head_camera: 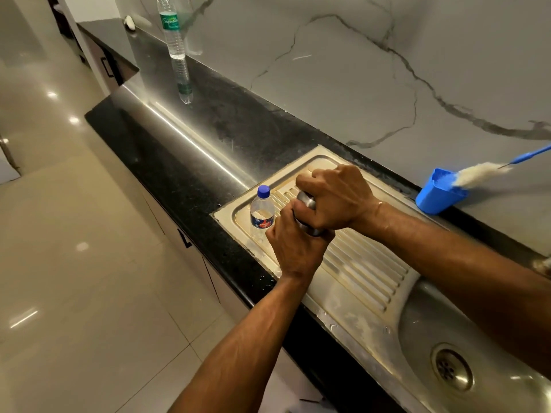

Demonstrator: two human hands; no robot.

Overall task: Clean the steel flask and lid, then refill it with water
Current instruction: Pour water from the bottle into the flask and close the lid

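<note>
The steel flask (307, 201) stands over the ribbed draining board (357, 263) and is mostly hidden by both hands. My left hand (295, 248) grips its lower body from the front. My right hand (334, 198) wraps over its top, where the lid is covered by my fingers. Just left of the flask stands a small plastic water bottle with a blue cap (262, 211). A blue cup (439, 190) holding a white bottle brush with a blue handle (483, 172) sits at the back right.
A tall clear water bottle (173, 28) stands far back on the black counter (185, 162). The steel sink basin with its drain (451, 369) lies at the lower right. A marble wall backs the counter; tiled floor lies to the left.
</note>
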